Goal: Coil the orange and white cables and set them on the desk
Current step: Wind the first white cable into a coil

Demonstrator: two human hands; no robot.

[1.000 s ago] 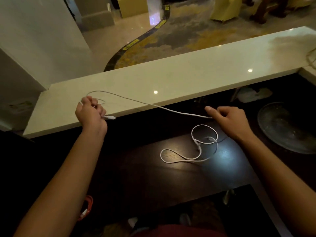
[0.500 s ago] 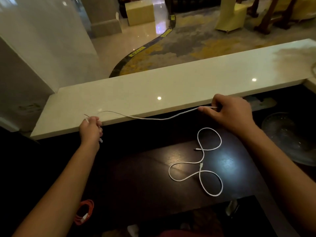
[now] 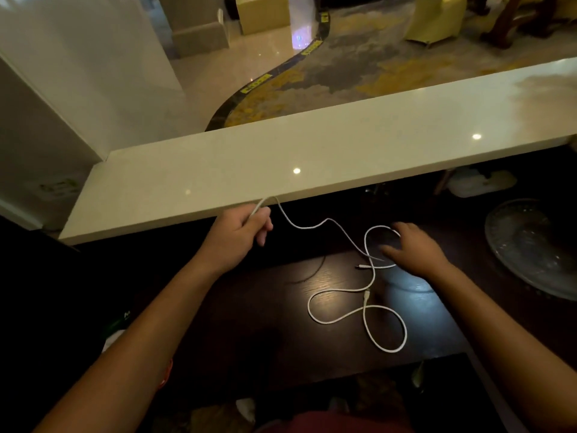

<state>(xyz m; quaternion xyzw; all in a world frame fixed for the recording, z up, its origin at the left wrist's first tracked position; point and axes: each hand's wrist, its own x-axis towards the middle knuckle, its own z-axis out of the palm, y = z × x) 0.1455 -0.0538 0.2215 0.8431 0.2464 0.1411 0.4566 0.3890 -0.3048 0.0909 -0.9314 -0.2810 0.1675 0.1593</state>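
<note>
1. Left hand (image 3: 240, 228): forearm reaches forward from lower left, hand raised just below the front edge of the pale stone counter ledge (image 3: 312, 157). Fingers are curled closed around one end portion of the white cable (image 3: 340, 317), which rises out of the fist to the ledge edge and bends back down.
2. Right hand (image 3: 412, 248): forearm enters from lower right, palm down, fingers spread and extended flat over the desk. It rests on or just over the far loop of the white cable; actual grip cannot be told, nothing appears clasped.
3. White cable: from the left hand it sags in a wave to the right, then lies on the dark wooden desk (image 3: 249, 323) in loose crossing loops, one by the right hand, two nearer the body. A connector end lies near the middle crossing.
4. Orange cable (image 3: 167, 375): only a small sliver shows beside the left forearm, low at the desk's near edge; its shape cannot be told.
5. Surface: glossy dark wood with a bluish light reflection near the right wrist. A clear glass dish (image 3: 530, 248) sits at far right.
6. Room: beyond the ledge, a polished floor, a patterned yellow-grey carpet (image 3: 343, 73) and covered chairs.
</note>
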